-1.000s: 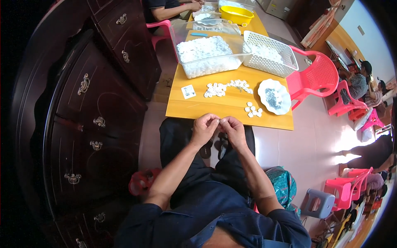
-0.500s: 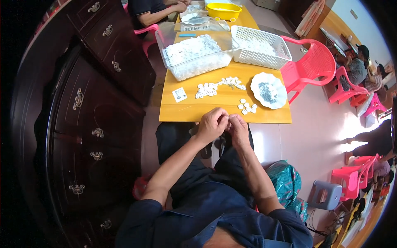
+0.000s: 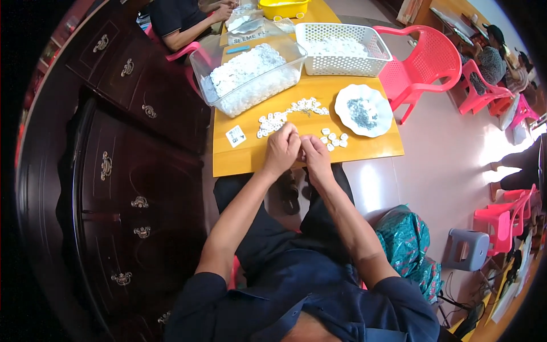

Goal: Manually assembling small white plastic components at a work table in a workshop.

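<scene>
A: Where are the hands?

B: Over the near edge of the wooden table [image 3: 367, 147], drawn close together. The left hand [image 3: 282, 151] and right hand [image 3: 317, 157] both have curled fingers, with the tips facing each other.

A: Is anything pinched there?

B: I cannot tell; the knuckles hide it.

A: And the white pieces?

B: Taking the hands as the clock's centre, a pile of white pieces [image 3: 272, 123] lies at eleven o'clock, running into a scattered row [image 3: 302, 105] towards twelve. A smaller group [image 3: 332, 137] sits between two and three, just beside the right hand.

A: What stands around them?

B: A scalloped white plate [image 3: 380, 105] of grey bits [image 3: 362, 114] at two o'clock, a perforated basket [image 3: 346, 66] at one, a clear bin [image 3: 293, 75] heaped with white pieces at eleven, and a square card [image 3: 235, 136] between nine and ten.
</scene>
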The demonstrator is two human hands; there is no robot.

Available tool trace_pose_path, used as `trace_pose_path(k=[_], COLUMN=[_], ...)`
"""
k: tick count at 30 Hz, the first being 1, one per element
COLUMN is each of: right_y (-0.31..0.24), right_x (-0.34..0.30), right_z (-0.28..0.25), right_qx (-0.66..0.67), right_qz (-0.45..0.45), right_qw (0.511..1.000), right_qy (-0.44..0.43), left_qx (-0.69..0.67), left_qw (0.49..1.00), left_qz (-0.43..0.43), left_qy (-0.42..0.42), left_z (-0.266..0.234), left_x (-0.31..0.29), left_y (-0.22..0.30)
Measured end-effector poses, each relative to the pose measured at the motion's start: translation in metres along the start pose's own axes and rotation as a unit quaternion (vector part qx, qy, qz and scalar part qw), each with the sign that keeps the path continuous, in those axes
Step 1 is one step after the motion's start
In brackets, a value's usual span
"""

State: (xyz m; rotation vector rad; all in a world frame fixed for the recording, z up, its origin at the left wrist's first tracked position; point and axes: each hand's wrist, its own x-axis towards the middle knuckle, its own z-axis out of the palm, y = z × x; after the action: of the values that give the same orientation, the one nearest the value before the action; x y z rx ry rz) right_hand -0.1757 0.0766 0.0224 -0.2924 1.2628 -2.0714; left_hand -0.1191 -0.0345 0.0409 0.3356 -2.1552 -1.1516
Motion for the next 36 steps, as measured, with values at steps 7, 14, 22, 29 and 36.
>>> trace_pose_path(k=[7,14,22,29,36], right_y=[-0.021,-0.033,-0.021,-0.030,-0.026], right_x=[0.036,0.071,0.104,0.117,0.111], right_z=[0.005,0.007,-0.001,-0.029,-0.034], right_qx=[-0.269,-0.705,-0.743,-0.774,-0.857], right_qz=[-0.087,-0.169,-0.196,-0.303,-0.216], right_qw=[0.959,0.689,0.639,0.556,0.462], right_qy=[0.027,0.005,-0.015,-0.009,-0.068], left_qx=[-0.117,-0.261,-0.305,-0.306,-0.299], left_qw=[0.988,0.948,0.924,0.926,0.931], left_qz=[-0.097,-0.178,-0.223,-0.219,-0.207], left_qy=[0.021,0.038,0.055,0.040,0.030], left_z=[-0.010,-0.026,-0.042,-0.044,-0.048], left_x=[0.018,-0.021,-0.061,-0.063,-0.064], left_y=[-0.035,-0.032,-0.038,-0.038,-0.042])
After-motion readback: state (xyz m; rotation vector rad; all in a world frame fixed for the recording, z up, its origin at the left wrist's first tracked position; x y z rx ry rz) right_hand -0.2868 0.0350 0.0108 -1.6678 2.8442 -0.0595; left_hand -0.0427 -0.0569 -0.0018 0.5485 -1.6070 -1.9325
